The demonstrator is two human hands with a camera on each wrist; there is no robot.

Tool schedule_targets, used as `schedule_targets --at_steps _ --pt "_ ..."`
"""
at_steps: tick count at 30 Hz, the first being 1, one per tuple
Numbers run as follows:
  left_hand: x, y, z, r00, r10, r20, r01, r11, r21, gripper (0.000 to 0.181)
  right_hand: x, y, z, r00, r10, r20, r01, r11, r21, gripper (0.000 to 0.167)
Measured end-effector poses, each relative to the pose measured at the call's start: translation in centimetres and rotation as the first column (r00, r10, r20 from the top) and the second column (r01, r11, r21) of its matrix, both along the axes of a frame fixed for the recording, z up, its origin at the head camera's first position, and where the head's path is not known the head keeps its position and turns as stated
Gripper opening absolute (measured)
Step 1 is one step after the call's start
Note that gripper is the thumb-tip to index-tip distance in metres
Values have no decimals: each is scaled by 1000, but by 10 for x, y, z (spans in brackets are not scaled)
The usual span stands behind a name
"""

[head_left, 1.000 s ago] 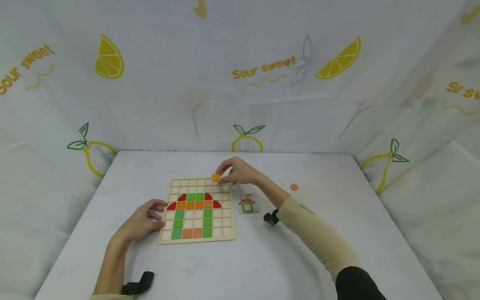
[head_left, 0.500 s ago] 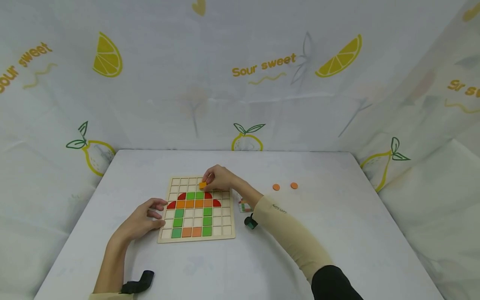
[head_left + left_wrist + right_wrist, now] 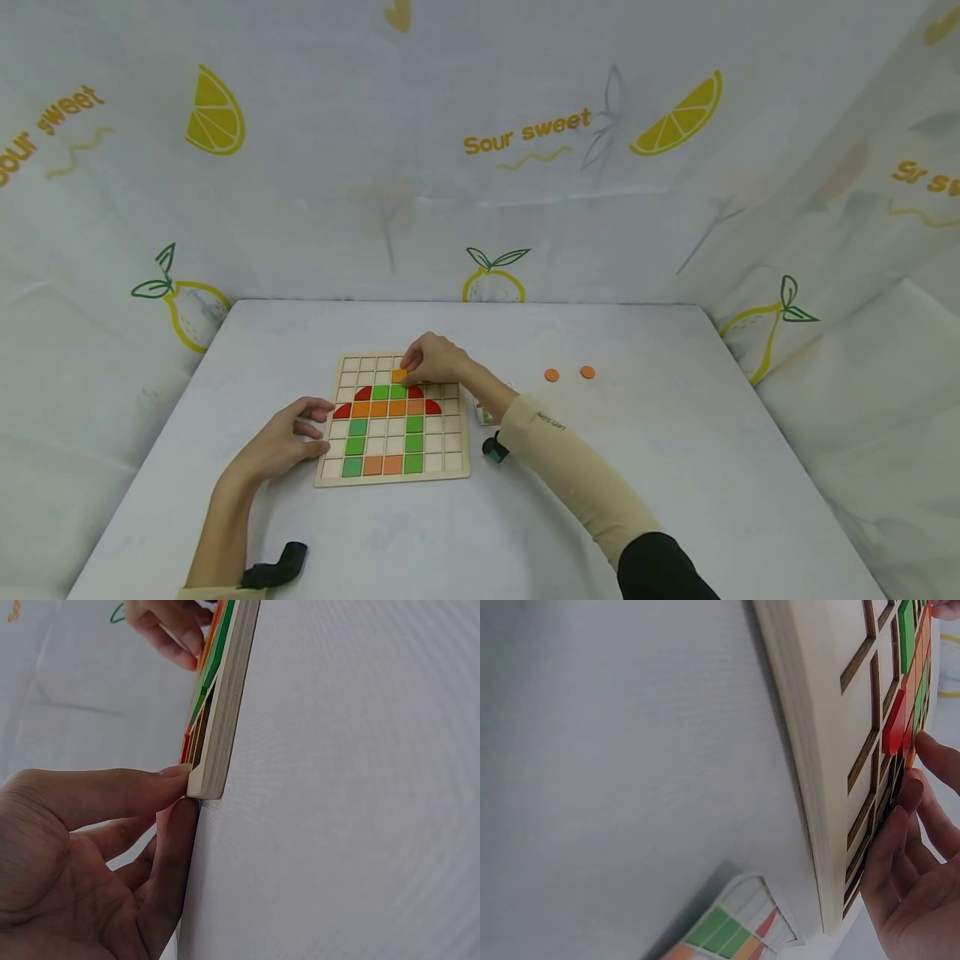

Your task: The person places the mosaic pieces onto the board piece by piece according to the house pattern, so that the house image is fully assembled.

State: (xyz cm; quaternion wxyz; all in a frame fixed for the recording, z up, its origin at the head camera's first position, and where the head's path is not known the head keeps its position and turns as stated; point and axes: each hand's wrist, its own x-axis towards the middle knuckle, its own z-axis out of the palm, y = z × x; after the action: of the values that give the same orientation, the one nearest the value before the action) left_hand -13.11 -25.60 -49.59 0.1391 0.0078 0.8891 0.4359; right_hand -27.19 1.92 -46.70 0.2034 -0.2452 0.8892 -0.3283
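A wooden grid board (image 3: 454, 463) lies on the table, with coloured tiles forming a mushroom-like picture. My right hand (image 3: 437, 359) pinches an orange square tile (image 3: 399, 376) between thumb and fingers, at a cell just above the green tiles (image 3: 389, 391). In the right wrist view the fingertips of my right hand (image 3: 922, 847) are low over the grid, and the tile is mostly hidden. My left hand (image 3: 283, 435) touches the board's left edge with relaxed, spread fingers. In the left wrist view, the thumb of my left hand (image 3: 105, 825) rests against a corner of the board.
Two orange discs (image 3: 552, 375) lie on the table right of the board. A pattern card (image 3: 731, 922) beside the board is partly covered by the right forearm in the head view. Black wrist-worn devices (image 3: 276, 566) sit on both arms. A lemon-print cloth stands behind the table.
My right hand has carried the orange square tile leftward and down onto the grid. The moving forearm uncovered a second orange disc and now covers part of the card. My left hand stays put.
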Motion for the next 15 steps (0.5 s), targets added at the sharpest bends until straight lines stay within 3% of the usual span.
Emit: schedule_targets --at_steps 7,11,15 --pt "0 -1 -1 1000 1 1 -1 1000 3 60 -3 6 2 998 64 22 -63 997 -41 19" --pt "0 0 -1 1000 3 3 -3 1000 4 60 -13 20 10 995 99 16 -98 994 -55 23" --pt "0 0 0 1000 5 5 -5 1000 6 60 -24 44 21 996 85 -5 -85 995 -43 26"
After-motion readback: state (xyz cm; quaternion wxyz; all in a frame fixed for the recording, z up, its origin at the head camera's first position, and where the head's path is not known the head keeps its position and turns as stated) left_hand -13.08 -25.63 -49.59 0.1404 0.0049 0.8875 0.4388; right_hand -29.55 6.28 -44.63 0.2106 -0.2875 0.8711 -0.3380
